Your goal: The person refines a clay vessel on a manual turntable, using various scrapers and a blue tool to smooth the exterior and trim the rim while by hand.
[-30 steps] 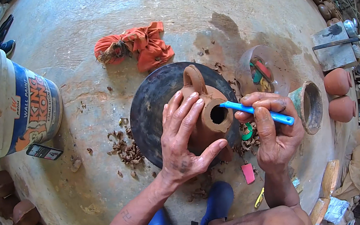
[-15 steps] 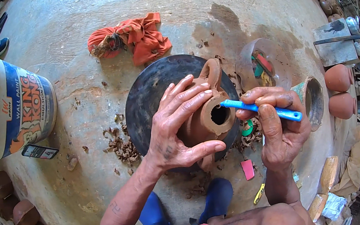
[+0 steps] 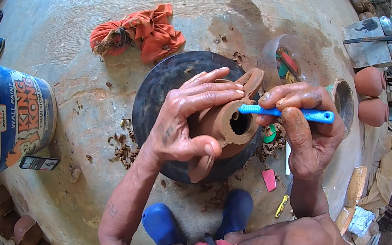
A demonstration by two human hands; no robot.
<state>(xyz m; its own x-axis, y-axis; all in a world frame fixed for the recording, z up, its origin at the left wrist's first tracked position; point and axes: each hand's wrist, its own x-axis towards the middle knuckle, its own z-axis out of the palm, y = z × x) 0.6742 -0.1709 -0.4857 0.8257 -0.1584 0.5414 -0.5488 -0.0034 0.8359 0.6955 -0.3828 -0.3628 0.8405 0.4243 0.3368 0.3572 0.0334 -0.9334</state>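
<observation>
A brown clay jug (image 3: pixel 205 123) with loop handles lies tilted on a dark round wheel (image 3: pixel 152 96), its round mouth facing me. My left hand (image 3: pixel 183 111) grips the jug's body, the fingers stretched over its far side and the thumb on the near side. My right hand (image 3: pixel 306 121) pinches a blue-handled trimming tool (image 3: pixel 288 112). Its small tip touches the rim of the mouth. One handle (image 3: pixel 254 82) points to the far right; the other (image 3: pixel 201 168) sticks out below my left thumb. My left hand covers part of the body.
Clay shavings (image 3: pixel 124 148) lie around the wheel. Beyond it is an orange cloth (image 3: pixel 154 33). A paint bucket (image 3: pixel 29 115) stands left, with a phone (image 3: pixel 39 162) beside it. On the right are a clear tub (image 3: pixel 273 54) of tools, a cylindrical vessel (image 3: pixel 344 101) and clay pots (image 3: pixel 370 82).
The jug has turned clockwise, its far handle swinging right and its near handle left. My left thumb has drawn back from the mouth; the blue tool stays at the rim.
</observation>
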